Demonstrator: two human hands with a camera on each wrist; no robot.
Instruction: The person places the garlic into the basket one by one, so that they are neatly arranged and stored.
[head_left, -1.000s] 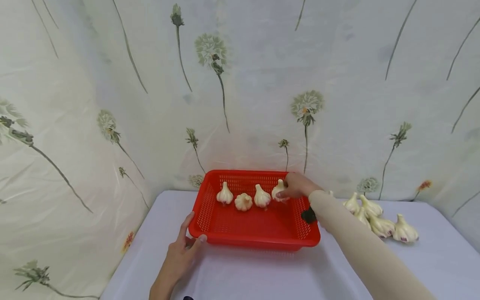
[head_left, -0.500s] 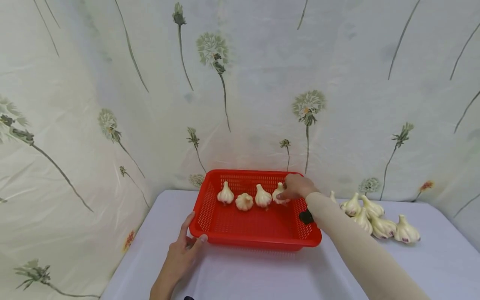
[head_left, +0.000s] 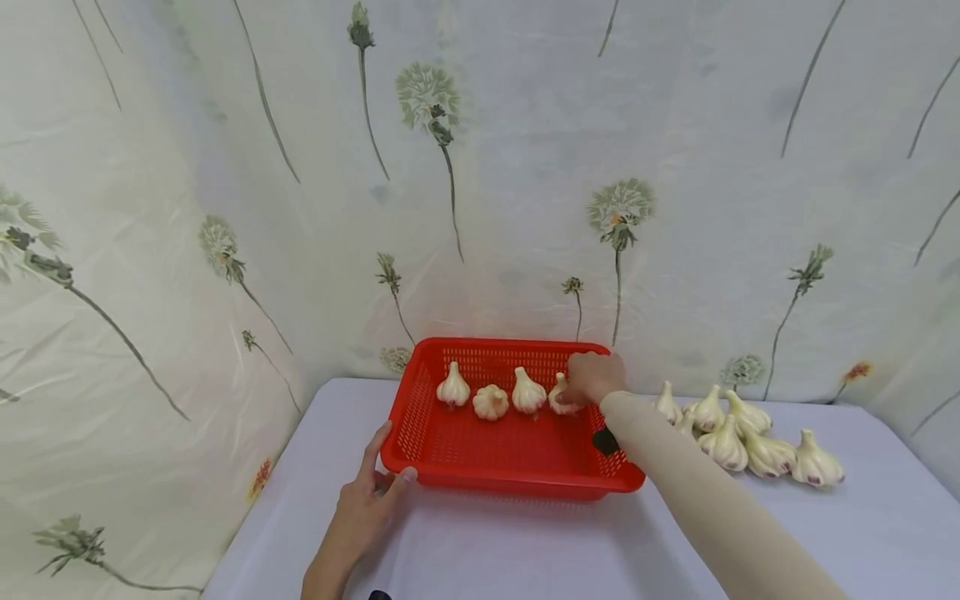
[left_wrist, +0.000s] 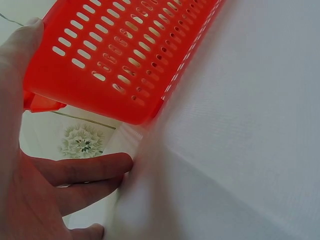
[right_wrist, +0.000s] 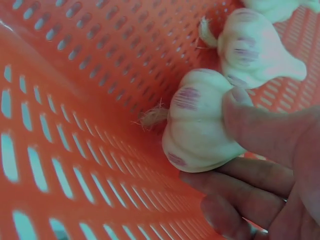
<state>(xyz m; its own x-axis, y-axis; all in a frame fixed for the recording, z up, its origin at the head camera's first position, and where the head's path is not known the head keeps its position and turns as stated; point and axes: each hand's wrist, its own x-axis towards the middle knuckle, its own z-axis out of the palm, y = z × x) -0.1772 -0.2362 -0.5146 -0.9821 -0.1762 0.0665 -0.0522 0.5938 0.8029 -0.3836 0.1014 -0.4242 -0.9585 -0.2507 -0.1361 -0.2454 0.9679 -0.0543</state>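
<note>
Inside the red perforated plastic basket (head_left: pixel 510 486), my right hand (head_left: pixel 596 377) grips a garlic bulb (right_wrist: pixel 200 122) at the right end of a row. The thumb (right_wrist: pixel 245 107) presses one side of the bulb and the fingers lie under the other; its root tuft points away from the hand. Left of it stand a garlic bulb (head_left: pixel 528 392), another bulb lying stem hidden (head_left: pixel 491 403), and one with its neck up (head_left: pixel 453 387). My left hand (head_left: pixel 365 506) touches the basket's near left corner, its thumb and index finger along the two sides, the other fingers (left_wrist: pixel 95 167) extended below.
Several more garlic bulbs (head_left: pixel 768 454) lie in a pile on the white-covered table (head_left: pixel 495 550), right of the basket and partly behind the right forearm. A curtain (head_left: pixel 517 208) printed with dandelions hangs behind and at the left.
My right hand has moved slightly down toward the basket floor with the garlic bulb, which now shows less of itself beside the hand. The left hand stays at the corner.
</note>
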